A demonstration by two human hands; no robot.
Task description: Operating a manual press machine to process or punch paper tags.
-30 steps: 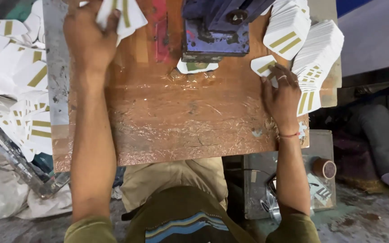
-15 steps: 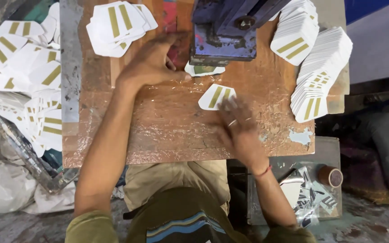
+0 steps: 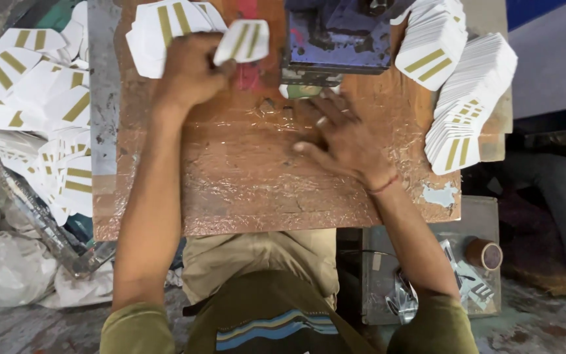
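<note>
My left hand is raised over the far left of the board, pinching a white card with two gold stripes beside a pile of like cards. My right hand lies flat with fingers spread on the board. Its fingertips rest at the foot of a blue press, touching the edge of a card that sits under the press.
The work surface is a wooden board wrapped in shiny film. Tall stacks of striped cards lean at the right edge. Loose cards spill over the left side. A tape roll sits on a grey box at lower right.
My left hand drew back from the press with a card and lifted it toward the far-left pile. My right hand slid its card forward under the press.
</note>
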